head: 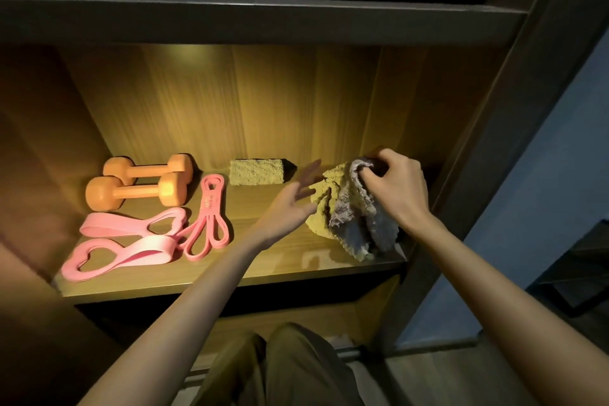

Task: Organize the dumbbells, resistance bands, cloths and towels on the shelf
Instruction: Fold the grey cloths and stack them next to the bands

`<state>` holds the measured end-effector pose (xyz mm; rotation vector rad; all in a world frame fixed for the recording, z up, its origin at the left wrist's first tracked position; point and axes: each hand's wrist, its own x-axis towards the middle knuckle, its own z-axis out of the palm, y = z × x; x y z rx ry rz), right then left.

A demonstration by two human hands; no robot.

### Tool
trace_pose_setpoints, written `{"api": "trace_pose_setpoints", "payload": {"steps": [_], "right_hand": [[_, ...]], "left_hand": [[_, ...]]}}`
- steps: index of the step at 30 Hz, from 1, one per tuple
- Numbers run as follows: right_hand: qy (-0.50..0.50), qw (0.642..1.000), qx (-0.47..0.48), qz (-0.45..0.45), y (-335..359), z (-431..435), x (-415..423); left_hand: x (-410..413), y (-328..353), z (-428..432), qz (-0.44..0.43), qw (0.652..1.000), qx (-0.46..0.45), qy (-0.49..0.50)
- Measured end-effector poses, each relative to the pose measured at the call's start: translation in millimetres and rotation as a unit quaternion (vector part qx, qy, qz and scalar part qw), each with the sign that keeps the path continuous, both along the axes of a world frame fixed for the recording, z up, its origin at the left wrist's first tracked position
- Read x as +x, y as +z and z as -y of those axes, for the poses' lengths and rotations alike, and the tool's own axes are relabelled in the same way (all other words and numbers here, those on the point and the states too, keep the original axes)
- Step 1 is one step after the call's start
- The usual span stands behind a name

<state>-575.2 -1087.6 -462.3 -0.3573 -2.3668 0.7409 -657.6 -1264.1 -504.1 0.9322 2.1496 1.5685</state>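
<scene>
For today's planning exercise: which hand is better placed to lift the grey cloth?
Right. The right hand grips the grey cloth at its top; the left hand is open, beside the yellow cloth.

I'm looking into a wood-grain shelf [280, 265], its back panel [263, 102] glowing warm yellow from above. A dark frame [478, 158] is on my right, with a blue-grey wall [543, 191] beyond and wooden floor [445, 382] below.
</scene>
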Motion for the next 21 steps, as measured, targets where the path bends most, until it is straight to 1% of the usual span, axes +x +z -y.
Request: {"api": "trace_pose_setpoints", "payload": {"steps": [2, 4, 6, 8, 10, 13, 15, 17, 19, 21], "right_hand": [[0.012, 0.999, 0.022, -0.034, 10, 10, 5], [0.031, 0.997, 0.030, -0.064, 19, 21, 10], [0.051, 0.994, 0.041, -0.082, 28, 32, 14], [0.077, 0.991, 0.049, -0.093, 36, 42, 17], [0.119, 0.987, 0.041, -0.099, 40, 49, 19], [0.167, 0.982, 0.018, -0.088, 41, 55, 21], [0.179, 0.982, 0.024, -0.058, 37, 55, 19], [0.211, 0.977, 0.005, 0.010, 29, 55, 16], [0.266, 0.958, -0.050, 0.093, 18, 53, 14], [0.310, 0.930, -0.128, 0.152, 5, 53, 13]], "left_hand": [[23, 22, 8, 0.014, 0.998, 0.063, -0.004], [41, 39, 16, -0.008, 0.998, 0.056, -0.019], [51, 47, 22, -0.043, 0.998, 0.032, -0.013], [60, 51, 28, -0.056, 0.998, 0.028, 0.025], [66, 51, 35, -0.068, 0.993, 0.052, 0.078], [67, 50, 51, -0.130, 0.977, 0.082, 0.150], [66, 50, 64, -0.168, 0.968, 0.074, 0.171], [66, 51, 75, -0.178, 0.968, 0.073, 0.161], [66, 53, 84, -0.171, 0.971, 0.075, 0.151], [64, 54, 92, -0.146, 0.972, 0.086, 0.164]]}}
